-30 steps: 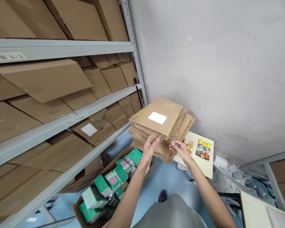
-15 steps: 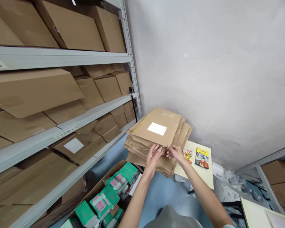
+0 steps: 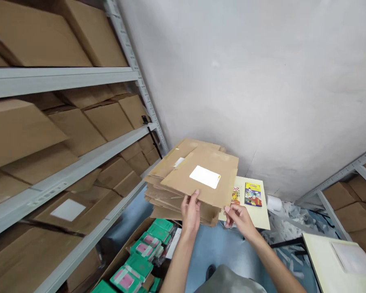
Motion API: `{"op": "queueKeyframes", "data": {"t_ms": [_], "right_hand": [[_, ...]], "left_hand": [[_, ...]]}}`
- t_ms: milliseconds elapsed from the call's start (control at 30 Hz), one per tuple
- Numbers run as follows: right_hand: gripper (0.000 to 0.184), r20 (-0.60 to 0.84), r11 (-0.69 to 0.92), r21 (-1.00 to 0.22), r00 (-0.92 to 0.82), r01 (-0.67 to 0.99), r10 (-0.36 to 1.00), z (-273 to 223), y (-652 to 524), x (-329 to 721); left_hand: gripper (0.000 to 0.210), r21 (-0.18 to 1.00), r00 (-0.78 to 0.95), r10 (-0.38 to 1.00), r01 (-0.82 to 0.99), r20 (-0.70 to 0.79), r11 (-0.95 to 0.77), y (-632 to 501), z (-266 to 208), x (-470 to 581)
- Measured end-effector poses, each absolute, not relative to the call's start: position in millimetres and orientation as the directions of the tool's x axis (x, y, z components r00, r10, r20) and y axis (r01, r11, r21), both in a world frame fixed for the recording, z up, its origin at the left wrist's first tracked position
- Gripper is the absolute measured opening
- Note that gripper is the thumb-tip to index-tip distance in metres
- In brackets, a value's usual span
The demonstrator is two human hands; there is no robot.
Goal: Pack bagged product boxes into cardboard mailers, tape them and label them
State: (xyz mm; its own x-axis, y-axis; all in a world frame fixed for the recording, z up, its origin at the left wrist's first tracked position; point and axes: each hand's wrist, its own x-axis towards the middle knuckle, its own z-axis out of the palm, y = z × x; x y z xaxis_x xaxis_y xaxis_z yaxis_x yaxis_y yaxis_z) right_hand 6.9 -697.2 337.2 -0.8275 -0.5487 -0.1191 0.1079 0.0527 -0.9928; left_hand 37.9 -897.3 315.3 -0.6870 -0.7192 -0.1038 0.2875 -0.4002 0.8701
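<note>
Brown cardboard fills much of the scene: an open carton (image 3: 118, 257) at the near left holds green boxes (image 3: 138, 264), several with pink panels, packed too closely to count. A white flat item (image 3: 173, 243) lies along its right side. On the left rack (image 3: 88, 162), cartons (image 3: 94, 122) stand along three visible beams, their contents hidden; one lower carton bears a white label (image 3: 68, 209). More cartons stack on the right rack (image 3: 332, 209). There are two cream tables, one (image 3: 262, 217) beyond the right hand with two colourful books (image 3: 252, 194) on it, and one (image 3: 319, 260) at the near right. One white roll (image 3: 274, 202) lies beside the farther table.

The top flat cardboard piece (image 3: 201, 159) lies on the pile of flattened cardboard (image 3: 167, 199) in the middle, offset to the right. It is plain brown, roughly rectangular, with one white label (image 3: 203, 177) marked yellow at its right end. A second label (image 3: 179, 162) shows partly beneath it.

The left hand (image 3: 190, 211) pinches its near edge, thumb on top. The right hand (image 3: 239, 217) has its fingers curled at the near right corner; whether they grip it, I cannot tell.
</note>
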Motion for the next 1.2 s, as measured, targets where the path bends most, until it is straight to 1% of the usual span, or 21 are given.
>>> {"op": "queueKeyframes", "data": {"t_ms": [67, 133, 200, 267, 333, 400, 467, 533, 633, 733, 833, 933, 1100, 1200], "right_hand": [[0.066, -0.157, 0.086, -0.988, -0.847, 0.132, -0.508, 329, -661, 8], [0.066, -0.168, 0.094, -0.985, -0.9, 0.142, -0.402, 324, -619, 5], [0.064, -0.124, 0.088, -0.99, -0.966, 0.107, -0.226, 324, -568, -1], [0.061, -0.032, 0.097, -0.995, -0.999, 0.034, 0.026, 324, -509, -7], [0.061, 0.051, 0.121, -0.993, -0.954, -0.016, 0.295, 319, -444, -9], [0.065, 0.083, 0.132, -0.991, -0.855, -0.018, 0.511, 307, -377, -3], [0.069, 0.072, 0.129, -0.991, -0.748, 0.019, 0.66, 288, -312, 12], [0.073, 0.042, 0.117, -0.991, -0.647, 0.072, 0.761, 265, -253, 37], [0.077, -0.025, 0.054, -0.99, -0.528, 0.133, 0.849, 231, -178, 84], [0.08, -0.132, -0.081, -0.988, -0.442, 0.131, 0.887, 205, -121, 136], [0.076, -0.221, -0.205, -0.975, -0.389, 0.082, 0.894, 187, -85, 185], [0.069, -0.252, -0.238, -0.968, -0.311, 0.084, 0.916, 175, -66, 225], [0.066, -0.318, -0.291, -0.942, -0.171, 0.166, 0.933, 166, -51, 259], [0.057, -0.338, -0.319, -0.933, -0.096, 0.169, 0.936, 167, -47, 265]], "left_hand": [[0.044, 0.871, -0.748, -0.656, 0.249, -0.105, -0.423, -875, 321, 29], [0.05, 0.874, -0.809, -0.578, 0.2, -0.109, -0.444, -848, 325, 16], [0.054, 0.886, -0.861, -0.496, 0.14, -0.111, -0.442, -817, 328, 0], [0.057, 0.91, -0.913, -0.392, 0.063, -0.114, -0.409, -781, 328, -18], [0.058, 0.936, -0.958, -0.262, -0.02, -0.119, -0.351, -740, 327, -35], [0.062, 0.952, -0.985, -0.12, -0.087, -0.127, -0.294, -693, 324, -51], [0.065, 0.958, -0.99, 0.009, -0.136, -0.138, -0.252, -642, 322, -63], [0.067, 0.962, -0.981, 0.121, -0.176, -0.153, -0.211, -588, 319, -71], [0.069, 0.965, -0.942, 0.276, -0.231, -0.19, -0.124, -508, 311, -75], [0.068, 0.962, -0.873, 0.426, -0.274, -0.238, -0.023, -433, 300, -72], [0.072, 0.948, -0.782, 0.55, -0.312, -0.294, 0.064, -367, 287, -68], [0.074, 0.933, -0.68, 0.648, -0.33, -0.342, 0.145, -314, 276, -67], [0.065, 0.931, -0.51, 0.784, -0.275, -0.353, 0.24, -252, 257, -78], [0.057, 0.955, -0.434, 0.85, -0.155, -0.297, 0.255, -222, 240, -96]]}}
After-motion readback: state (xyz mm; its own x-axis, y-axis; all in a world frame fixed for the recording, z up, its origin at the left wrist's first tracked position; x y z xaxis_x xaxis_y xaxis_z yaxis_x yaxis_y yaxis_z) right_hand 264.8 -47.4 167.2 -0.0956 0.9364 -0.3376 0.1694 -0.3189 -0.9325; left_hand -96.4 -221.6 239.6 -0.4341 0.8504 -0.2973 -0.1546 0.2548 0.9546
